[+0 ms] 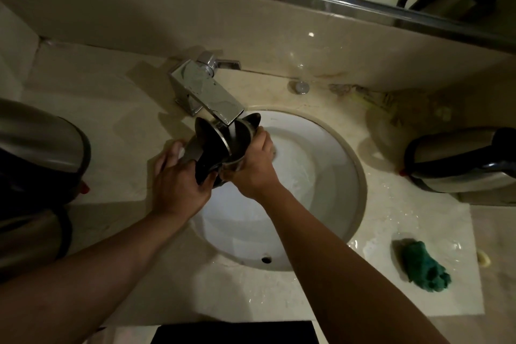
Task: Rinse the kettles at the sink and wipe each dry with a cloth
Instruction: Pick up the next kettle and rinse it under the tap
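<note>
Steel kettle (229,142), lid flipped open, tilted under the chrome tap (206,92) over the left edge of the white sink (335,176). Left hand (178,179) has its fingers wrapped round the dark handle side; right hand (254,167) has its fingers closed on the steel body near the spout. Likely handling: rigid, smooth, slippery when wet, and heavier as water collects, so the handle is the surer hold, with a second hand steadying the wall. Two more kettles (42,145) stand on the counter at the left and one kettle (460,162) at the right, well apart from the sink. Green cloth (424,265) lies bunched on the wet counter, near the sink's right rim. No brand, label or writing is legible anywhere.
</note>
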The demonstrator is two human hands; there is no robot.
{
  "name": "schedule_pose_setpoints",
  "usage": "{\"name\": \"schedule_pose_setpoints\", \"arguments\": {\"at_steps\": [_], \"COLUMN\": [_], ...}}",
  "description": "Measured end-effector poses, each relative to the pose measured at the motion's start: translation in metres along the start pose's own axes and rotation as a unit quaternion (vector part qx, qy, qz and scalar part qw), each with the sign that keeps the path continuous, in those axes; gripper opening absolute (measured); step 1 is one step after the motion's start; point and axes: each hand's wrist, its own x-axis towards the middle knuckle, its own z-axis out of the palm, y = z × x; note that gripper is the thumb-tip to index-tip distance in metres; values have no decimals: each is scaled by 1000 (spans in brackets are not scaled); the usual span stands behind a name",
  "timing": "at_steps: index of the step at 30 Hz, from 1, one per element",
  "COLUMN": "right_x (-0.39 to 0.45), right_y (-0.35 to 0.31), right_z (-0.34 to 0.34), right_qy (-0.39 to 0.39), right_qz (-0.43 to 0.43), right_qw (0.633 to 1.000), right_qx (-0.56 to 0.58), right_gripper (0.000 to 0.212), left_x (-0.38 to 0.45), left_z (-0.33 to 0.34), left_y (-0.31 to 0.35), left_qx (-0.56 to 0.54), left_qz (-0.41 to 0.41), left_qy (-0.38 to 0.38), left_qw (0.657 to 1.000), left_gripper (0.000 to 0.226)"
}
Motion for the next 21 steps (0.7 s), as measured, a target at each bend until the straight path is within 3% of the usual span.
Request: {"name": "schedule_pose_setpoints", "arguments": {"at_steps": [11,14,16,17,19,20,21], "right_x": [-1,-2,-4,-2,10,18,27], "right_y": [6,1,-5,-8,-17,-26,-39], "right_z": [5,0,-15,-29,-65,-83,-100], "right_qy": [13,-16,-74,-111,-133,-97,-46], "right_qz": [18,24,31,30,28,25,11], "right_qw": [1000,1000,997,993,987,991,996], "right_qx": [14,-6,-22,-36,-81,-88,-75], "right_gripper": [135,139,133,122,69,40,26], "left_x": [0,-1,-1,0,1,2,2], "left_z": [3,0,-1,0,2,4,5], "left_y": [0,2,4,4,0,-2,-4], "left_qx": [11,19,20,19,18,18,18], "left_qz": [-13,-14,-14,-14,-17,-16,-13], "left_qy": [-13,-14,-9,-6,-3,-6,-8], "left_qw": [1000,1000,1000,1000,1000,1000,1000], "left_gripper": [30,30,31,33,41,44,46]}}
